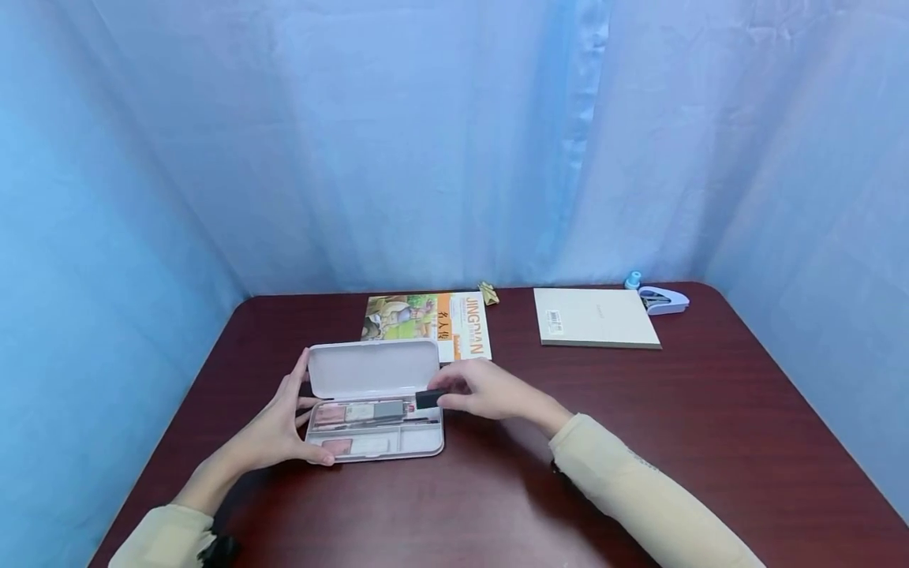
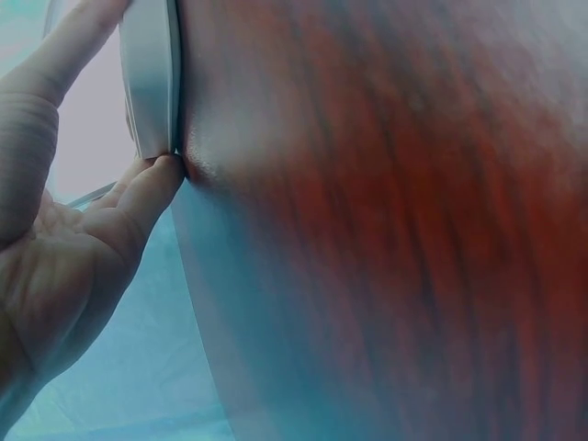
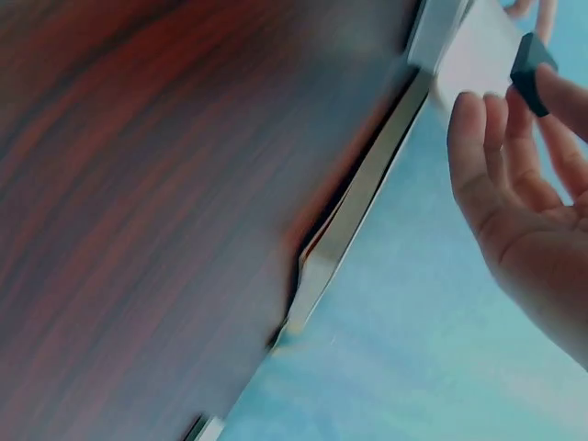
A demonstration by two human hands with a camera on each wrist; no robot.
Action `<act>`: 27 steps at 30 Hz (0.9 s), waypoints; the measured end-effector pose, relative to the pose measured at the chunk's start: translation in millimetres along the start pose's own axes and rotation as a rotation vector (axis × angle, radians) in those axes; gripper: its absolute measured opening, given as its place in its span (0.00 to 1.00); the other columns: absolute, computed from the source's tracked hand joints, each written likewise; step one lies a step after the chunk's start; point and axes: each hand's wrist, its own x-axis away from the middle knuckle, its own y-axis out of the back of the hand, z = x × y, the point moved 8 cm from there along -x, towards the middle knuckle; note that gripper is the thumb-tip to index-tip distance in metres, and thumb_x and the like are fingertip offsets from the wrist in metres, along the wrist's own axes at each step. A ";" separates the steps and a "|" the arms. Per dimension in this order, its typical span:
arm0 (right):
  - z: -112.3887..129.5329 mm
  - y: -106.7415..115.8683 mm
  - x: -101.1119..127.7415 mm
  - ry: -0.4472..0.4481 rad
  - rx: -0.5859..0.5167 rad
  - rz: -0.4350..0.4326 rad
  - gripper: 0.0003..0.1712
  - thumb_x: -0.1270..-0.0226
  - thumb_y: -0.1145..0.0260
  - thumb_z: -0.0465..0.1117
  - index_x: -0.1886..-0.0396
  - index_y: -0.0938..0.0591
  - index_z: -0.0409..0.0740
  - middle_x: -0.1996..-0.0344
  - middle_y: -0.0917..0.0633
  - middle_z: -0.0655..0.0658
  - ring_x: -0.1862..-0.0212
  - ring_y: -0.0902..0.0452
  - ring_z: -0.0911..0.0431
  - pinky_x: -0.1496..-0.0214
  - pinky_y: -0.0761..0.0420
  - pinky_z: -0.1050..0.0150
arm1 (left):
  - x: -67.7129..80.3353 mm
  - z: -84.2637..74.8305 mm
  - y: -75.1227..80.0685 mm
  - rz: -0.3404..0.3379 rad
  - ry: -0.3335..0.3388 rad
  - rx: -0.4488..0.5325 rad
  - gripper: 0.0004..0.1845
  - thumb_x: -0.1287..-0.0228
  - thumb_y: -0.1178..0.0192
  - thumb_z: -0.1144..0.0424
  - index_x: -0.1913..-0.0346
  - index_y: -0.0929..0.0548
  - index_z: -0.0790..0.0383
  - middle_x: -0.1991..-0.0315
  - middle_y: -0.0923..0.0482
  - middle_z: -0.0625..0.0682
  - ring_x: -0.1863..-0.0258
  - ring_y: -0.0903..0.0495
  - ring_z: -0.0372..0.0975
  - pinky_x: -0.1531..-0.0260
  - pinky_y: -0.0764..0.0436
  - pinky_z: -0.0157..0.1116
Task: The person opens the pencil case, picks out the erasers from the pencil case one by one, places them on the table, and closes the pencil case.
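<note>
A white pencil case (image 1: 374, 371) lies on the table with its lid raised. Inside it are pink, white and grey blocks (image 1: 387, 410) and thin pen-like sticks; another pink piece (image 1: 337, 447) sits in the front compartment. My left hand (image 1: 278, 426) holds the case at its left end, thumb on the front corner and fingers by the hinge and lid; the left wrist view shows this hand (image 2: 73, 239) against the case's edge (image 2: 154, 73). Over the case's right end, my right hand (image 1: 486, 389) pinches a small black block (image 1: 428, 398) between thumb and fingers, also seen in the right wrist view.
Behind the case lies a picture-covered book (image 1: 465, 323), with a crumpled yellowish object (image 1: 488, 293) at its far corner. A pale notebook (image 1: 600, 315) lies further right, beside a lavender-white hand tool (image 1: 663, 300) and a small blue bottle-like item (image 1: 633, 280). Blue curtains surround the table.
</note>
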 end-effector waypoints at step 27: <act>-120.5 53.7 81.6 -0.402 -0.293 0.088 0.19 0.26 0.34 0.41 0.41 0.17 0.37 0.67 0.15 0.41 0.64 0.20 0.49 0.62 0.14 0.54 | -1.1 1.2 1.1 0.007 -0.010 0.003 0.82 0.62 0.13 0.58 0.21 0.74 0.31 0.28 0.52 0.62 0.38 0.25 0.54 0.42 0.23 0.54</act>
